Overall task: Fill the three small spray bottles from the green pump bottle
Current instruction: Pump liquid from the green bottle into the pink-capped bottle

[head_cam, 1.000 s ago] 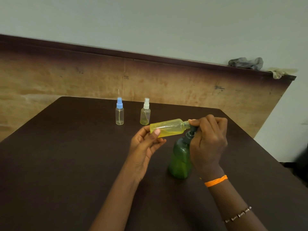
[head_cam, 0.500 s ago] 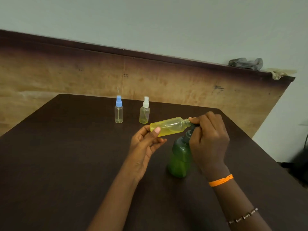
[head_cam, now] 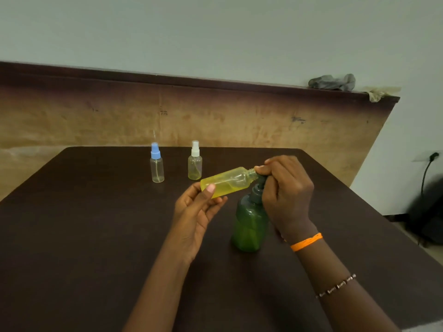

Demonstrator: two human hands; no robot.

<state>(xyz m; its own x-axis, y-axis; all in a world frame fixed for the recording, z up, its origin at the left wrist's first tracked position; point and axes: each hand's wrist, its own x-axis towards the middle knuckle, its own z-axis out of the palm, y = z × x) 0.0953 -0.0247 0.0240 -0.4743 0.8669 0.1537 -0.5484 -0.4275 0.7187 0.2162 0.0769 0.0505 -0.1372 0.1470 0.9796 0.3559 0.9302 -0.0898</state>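
The green pump bottle [head_cam: 249, 224] stands upright on the dark table [head_cam: 96, 236]. My right hand [head_cam: 286, 195] grips its dark pump head from above. My left hand [head_cam: 195, 207] pinches the base of an uncapped yellow spray bottle [head_cam: 229, 182], held nearly level with its open neck against the pump spout. Yellow liquid lies along its lower side. At the back stand a blue-capped spray bottle [head_cam: 157, 167], nearly clear, and a white-capped spray bottle [head_cam: 195, 161] with a little yellowish liquid at the bottom.
A worn wooden panel [head_cam: 215, 121] runs behind the table, with a grey rag [head_cam: 333, 82] on its top ledge. A dark bag [head_cam: 426, 212] and a cable sit on the floor at the right, past the table's right edge.
My right hand has stayed on the pump head, dipping slightly. The yellow bottle stays at the spout, tilted much the same. The view shifted a little.
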